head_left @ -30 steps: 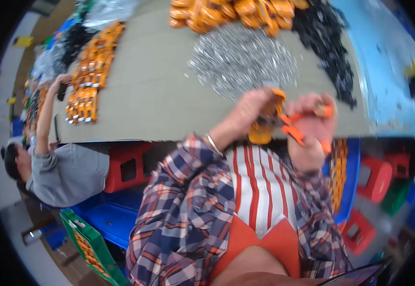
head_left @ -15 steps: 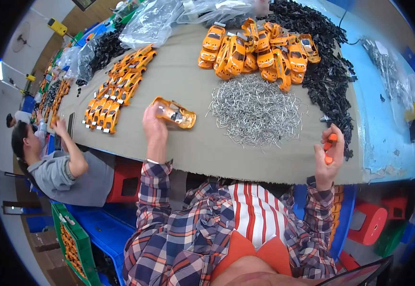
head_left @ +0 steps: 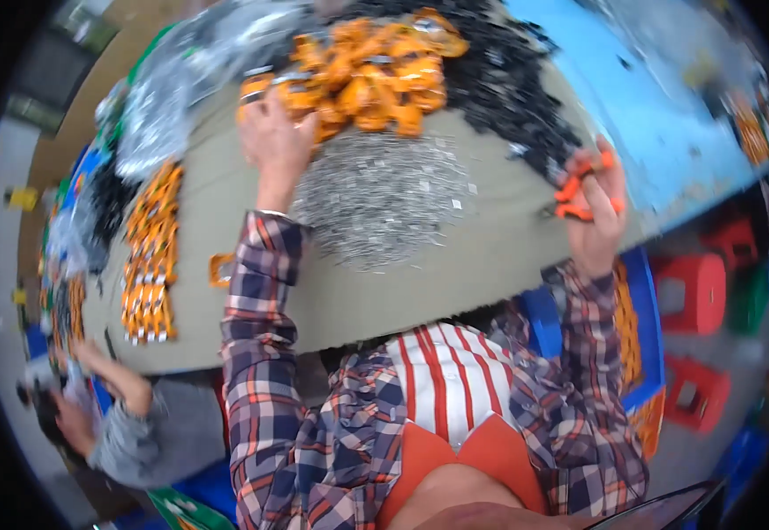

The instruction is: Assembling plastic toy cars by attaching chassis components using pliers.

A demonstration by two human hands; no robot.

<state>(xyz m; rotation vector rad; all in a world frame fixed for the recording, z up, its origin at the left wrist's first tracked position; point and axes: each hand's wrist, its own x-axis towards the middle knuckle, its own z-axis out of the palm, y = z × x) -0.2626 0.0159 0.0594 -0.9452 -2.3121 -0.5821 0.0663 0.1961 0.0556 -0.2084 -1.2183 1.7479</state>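
Observation:
My left hand (head_left: 277, 141) reaches onto the left edge of a heap of orange toy car bodies (head_left: 371, 75). Its fingers are spread over the cars, blurred, and nothing shows firmly gripped. In my right hand (head_left: 598, 212), raised over the table's right side, is a pair of small orange-handled pliers (head_left: 572, 189); their dark tip points left. A single orange toy car body (head_left: 218, 270) lies beside my left sleeve, which partly covers it. Below the heap spreads a pile of short silver metal pins (head_left: 380, 203).
Orange toy cars stand in rows (head_left: 150, 265) at the left. Black plastic parts (head_left: 508, 97) lie heaped behind and right. A clear plastic bag (head_left: 168, 115) lies at the back left. A co-worker (head_left: 159, 424) sits at the left; red stools (head_left: 692, 291) stand right.
My left hand has let go of the toy car body and moved forward to the heap. My right hand still holds the pliers, their handles now more visible. The whole view has turned.

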